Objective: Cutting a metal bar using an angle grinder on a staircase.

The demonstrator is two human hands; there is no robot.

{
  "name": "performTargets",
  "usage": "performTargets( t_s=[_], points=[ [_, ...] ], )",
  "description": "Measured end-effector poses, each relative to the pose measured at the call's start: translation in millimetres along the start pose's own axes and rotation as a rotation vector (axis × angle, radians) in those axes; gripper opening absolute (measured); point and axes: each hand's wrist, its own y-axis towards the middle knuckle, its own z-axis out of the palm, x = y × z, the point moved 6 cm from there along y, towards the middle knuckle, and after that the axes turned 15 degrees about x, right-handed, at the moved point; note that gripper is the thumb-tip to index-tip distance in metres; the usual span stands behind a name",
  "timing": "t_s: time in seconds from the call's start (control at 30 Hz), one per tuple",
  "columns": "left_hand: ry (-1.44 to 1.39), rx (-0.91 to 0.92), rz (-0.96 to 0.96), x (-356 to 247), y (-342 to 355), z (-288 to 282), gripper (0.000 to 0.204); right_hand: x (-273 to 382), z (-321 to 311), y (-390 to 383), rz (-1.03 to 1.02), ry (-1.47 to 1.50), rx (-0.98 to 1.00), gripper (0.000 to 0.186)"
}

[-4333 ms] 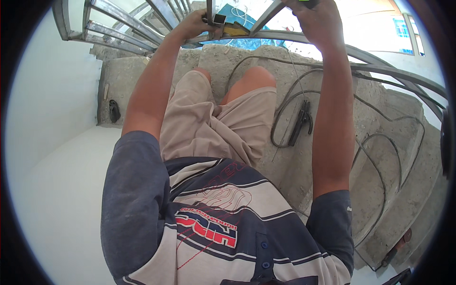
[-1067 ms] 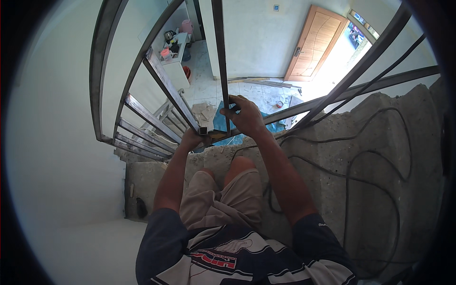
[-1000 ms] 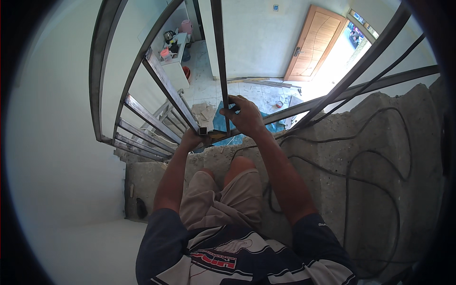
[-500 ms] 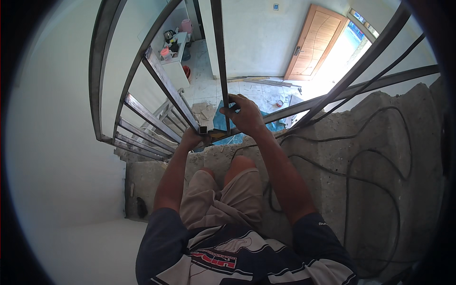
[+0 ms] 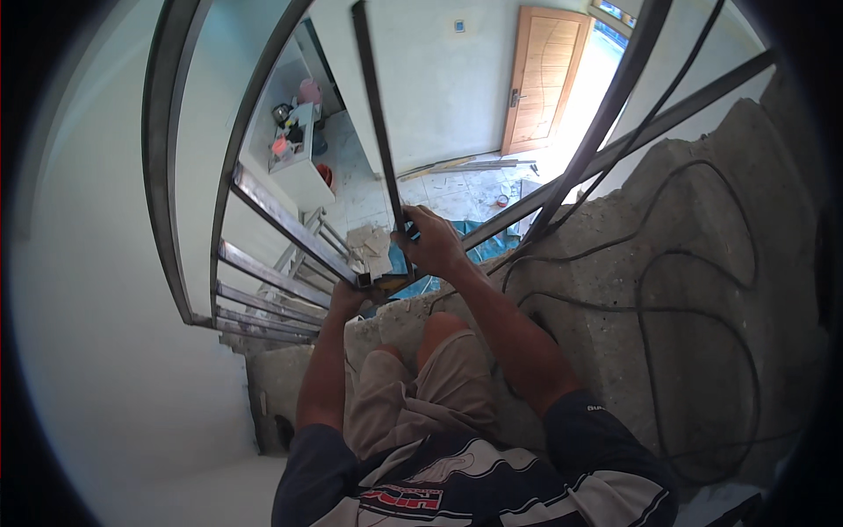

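Observation:
My right hand (image 5: 432,244) is closed around the lower part of a dark square metal bar (image 5: 376,114), which stands nearly upright with its top leaning left. The bar's foot meets the low rail beside the concrete edge. My left hand (image 5: 349,300) is closed low down, by the cut open end of a square railing tube (image 5: 299,227); its fingertips are partly hidden. Between the two hands, at the bar's foot, sits a small yellow and dark piece (image 5: 392,283), whose kind I cannot make out. My left fingers reach just under it.
Curved metal railing (image 5: 162,167) rises at the left. A sloping rail (image 5: 632,149) runs up right along broken concrete steps (image 5: 606,351), where a black cable (image 5: 645,307) lies looped. Far below are a blue sheet (image 5: 487,244), a wooden door (image 5: 546,79) and a counter (image 5: 303,167).
The view has tilted and shifted, so the scene sits lower and further left. The bar now leans more to the left, its top end in sight. Both hands keep their places on the metalwork.

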Motion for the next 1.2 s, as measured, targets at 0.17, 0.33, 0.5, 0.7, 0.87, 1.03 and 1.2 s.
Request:
performTargets(
  t_s=[0.17, 0.33, 0.5, 0.7, 0.87, 1.03, 1.2],
  points=[
    [0.016, 0.076, -0.076, 23.1, 14.5, -3.5, 0.063, -20.3, -26.0, -27.3, 0.048, -0.049, -0.279, 0.027],
    [-0.01, 0.069, 0.152, 32.0, 17.7, -12.9, 0.046, -42.9, -31.8, -42.2, 0.117, -0.056, -0.423, 0.026],
    [0.102, 0.073, 0.063, -1.1, 21.4, 4.8, 0.048, -25.6, -36.1, -39.2, 0.106, -0.149, -0.392, 0.026],
    [0.177, 0.015, 0.028, -2.8, -3.5, -5.3, 0.047, 7.6, -6.1, -9.7, 0.086, -0.115, -0.169, 0.029],
    [0.354, -0.111, -0.299, -5.0, -45.5, 32.2, 0.061, 16.6, 4.2, -4.2, 0.121, -0.165, -0.06, 0.032],
    [0.536, 0.055, -0.212, -68.0, -59.0, 80.4, 0.066, 16.8, 11.9, -0.7, 0.14, -0.212, -0.013, 0.032],
    [0.975, 0.009, -0.007, -86.9, -19.8, 81.9, 0.088, 17.6, 15.4, -0.5, 0.14, -0.188, 0.011, 0.031]
  ],
)
